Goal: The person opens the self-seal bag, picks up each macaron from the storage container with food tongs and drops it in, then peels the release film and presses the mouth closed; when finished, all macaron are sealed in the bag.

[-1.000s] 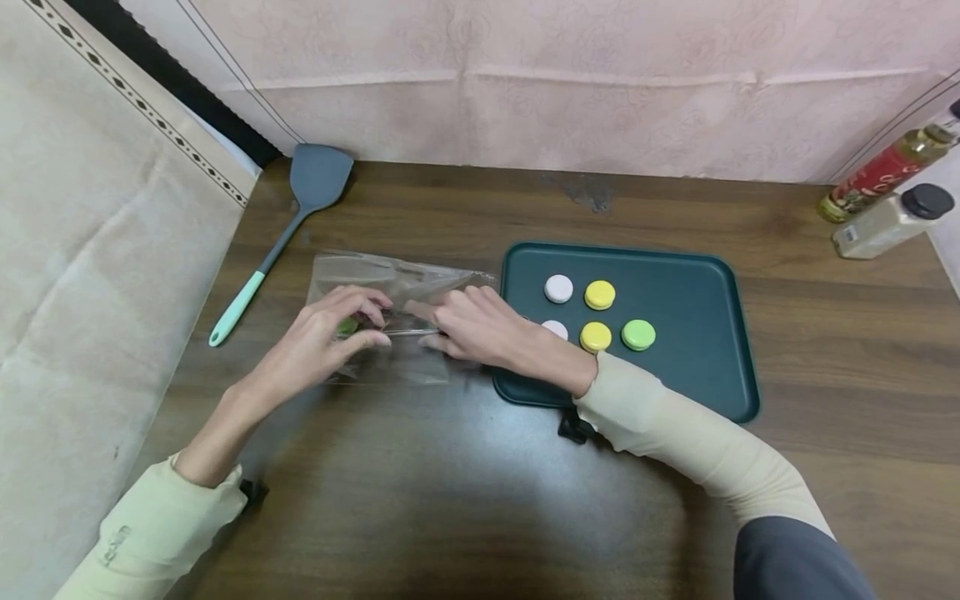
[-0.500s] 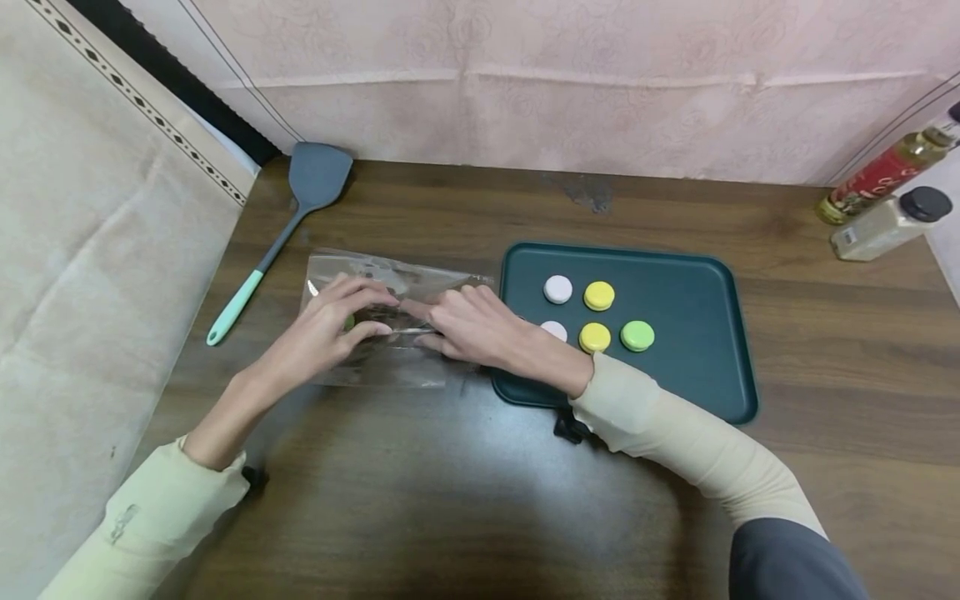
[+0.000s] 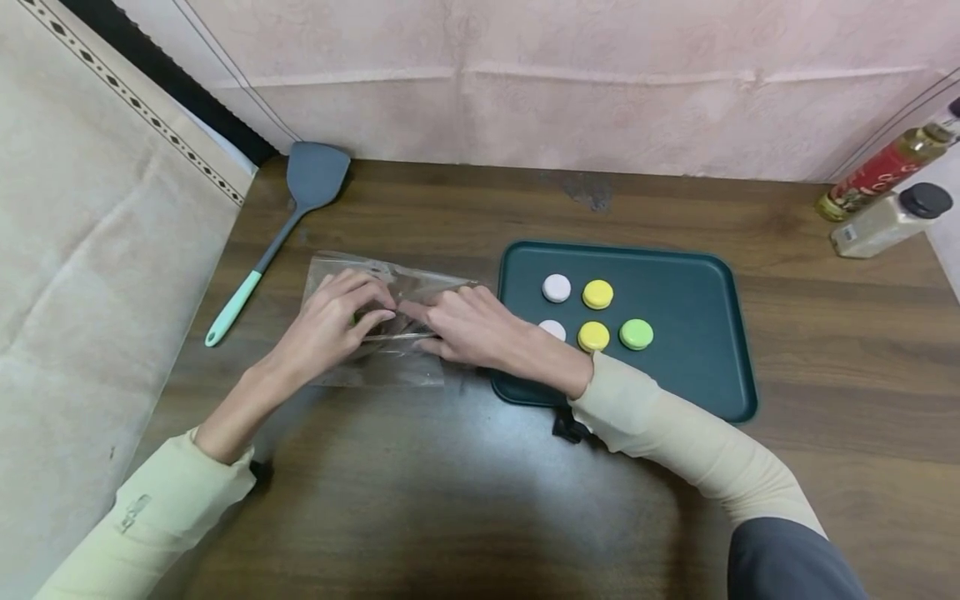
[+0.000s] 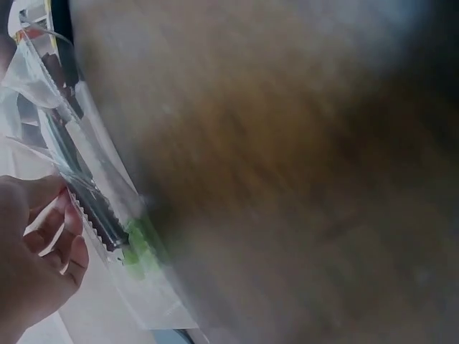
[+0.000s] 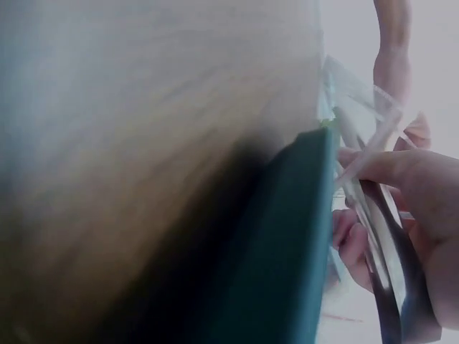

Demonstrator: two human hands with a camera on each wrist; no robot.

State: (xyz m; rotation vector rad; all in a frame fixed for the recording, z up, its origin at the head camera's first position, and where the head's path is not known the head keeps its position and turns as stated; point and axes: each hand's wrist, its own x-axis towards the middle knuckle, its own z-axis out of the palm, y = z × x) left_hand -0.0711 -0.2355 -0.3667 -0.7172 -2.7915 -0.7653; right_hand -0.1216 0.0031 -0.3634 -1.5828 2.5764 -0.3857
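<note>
A clear plastic bag point(image 3: 405, 372) lies on the table between the two hands. My left hand point(image 3: 335, 315) curls over its left part, and in the left wrist view the thumb and fingers pinch the bag's edge. My right hand point(image 3: 480, 327) holds metal tongs point(image 5: 387, 251), whose long shiny arms run through the grip. The ridged tips of the tongs point(image 4: 104, 218) sit at a green macaron point(image 4: 143, 247), seen through the clear plastic. From the head view the left fingers hide most of that macaron.
Right of the bag, a dark green tray point(image 3: 690, 333) bears white, yellow and green macarons point(image 3: 637, 334); the right wrist passes over its left corner. A turner point(image 3: 315, 177) lies at the back left. Two bottles, one red-labelled point(image 3: 879, 177) and one black-capped point(image 3: 888, 223), stand at the far right.
My left hand has shifted slightly right, its thumb and fingers drawing closer together over the bag and covering more of the green macaron. The right hand has hardly moved.
</note>
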